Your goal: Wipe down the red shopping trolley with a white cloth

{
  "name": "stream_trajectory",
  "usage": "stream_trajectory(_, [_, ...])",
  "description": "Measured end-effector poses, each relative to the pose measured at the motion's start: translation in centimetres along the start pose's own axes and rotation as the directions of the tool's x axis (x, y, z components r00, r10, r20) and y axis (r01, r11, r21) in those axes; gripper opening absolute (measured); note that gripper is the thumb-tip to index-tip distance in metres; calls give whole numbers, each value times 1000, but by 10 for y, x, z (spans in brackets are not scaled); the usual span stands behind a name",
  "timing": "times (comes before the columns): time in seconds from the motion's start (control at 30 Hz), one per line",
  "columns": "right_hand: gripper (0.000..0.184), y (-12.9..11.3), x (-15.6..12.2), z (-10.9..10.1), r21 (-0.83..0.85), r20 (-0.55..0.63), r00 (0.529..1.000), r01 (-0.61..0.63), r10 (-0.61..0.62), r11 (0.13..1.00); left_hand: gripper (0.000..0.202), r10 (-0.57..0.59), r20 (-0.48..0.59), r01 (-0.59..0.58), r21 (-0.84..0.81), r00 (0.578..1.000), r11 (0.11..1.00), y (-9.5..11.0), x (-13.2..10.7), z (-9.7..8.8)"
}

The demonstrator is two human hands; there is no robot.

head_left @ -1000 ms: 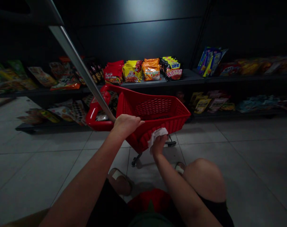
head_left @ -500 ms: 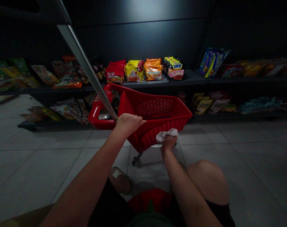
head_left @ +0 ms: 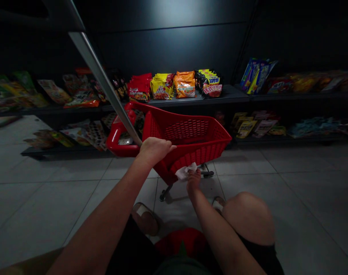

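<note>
Where our reach ends on the far side, dark shelving (head_left: 231, 93) runs across the whole view, and grey tiled floor (head_left: 311, 198) spreads toward us from its foot, giving us open room to the right of our knee and to the left of our arm. Between shelving and legs stands the red cart (head_left: 210, 151), upright, its far side near the lower shelf, its loop handle pointing left and its narrower end right. On our side, a strip of tile separates it from our feet. Slanting down from the upper left, a metal tube (head_left: 105, 84) crosses in front of the handle and ends visibly just beside our left wrist; whether it joins the cart, we cannot tell. Our bent right knee (head_left: 248, 214) bounds the space at the right. Rows of red, yellow, orange and black packets (head_left: 184, 84) stand on the shelf beyond the basket, with blue packets (head_left: 258, 76) farther right. Our left hand (head_left: 156, 149) is closed over the near rim by the handle end. Our right hand (head_left: 194, 178) pinches a crumpled white sheet (head_left: 184, 173), cloth or paper, at the lower edge of the basket's near wall. Below are small wheels (head_left: 163, 195).
</note>
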State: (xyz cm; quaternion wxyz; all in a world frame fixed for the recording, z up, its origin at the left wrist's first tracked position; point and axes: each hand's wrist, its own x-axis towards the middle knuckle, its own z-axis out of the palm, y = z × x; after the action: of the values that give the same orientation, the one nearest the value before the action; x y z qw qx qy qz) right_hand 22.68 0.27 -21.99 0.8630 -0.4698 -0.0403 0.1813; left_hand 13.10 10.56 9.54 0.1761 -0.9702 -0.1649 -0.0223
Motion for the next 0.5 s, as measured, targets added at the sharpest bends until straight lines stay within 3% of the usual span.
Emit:
stream_trajectory(0.1, [28, 6, -5, 5, 36, -61, 998, -31, 33, 999, 58, -5, -11, 5, -3, 1000, 1000, 0, 0, 1])
stream_trajectory(0.23, [38, 29, -57, 40, 22, -14, 992, -126, 127, 992, 59, -22, 15, 22, -7, 1000, 1000, -1, 1, 2])
stream_trajectory(0.3, [39, 26, -66, 51, -4, -42, 986, -164, 164, 986, 58, -29, 33, 30, -10, 999, 1000, -1, 1, 2])
stream_trajectory(0.4, [39, -7, -35, 50, -32, -191, 975, -126, 117, 992, 58, -28, 41, 29, -9, 999, 1000, 0, 1, 1])
stream_trajectory(0.5, [43, -50, 10, 42, -63, -310, 950, 8, -27, 998, 60, -15, 35, 15, -14, 999, 1000, 1, 0, -1])
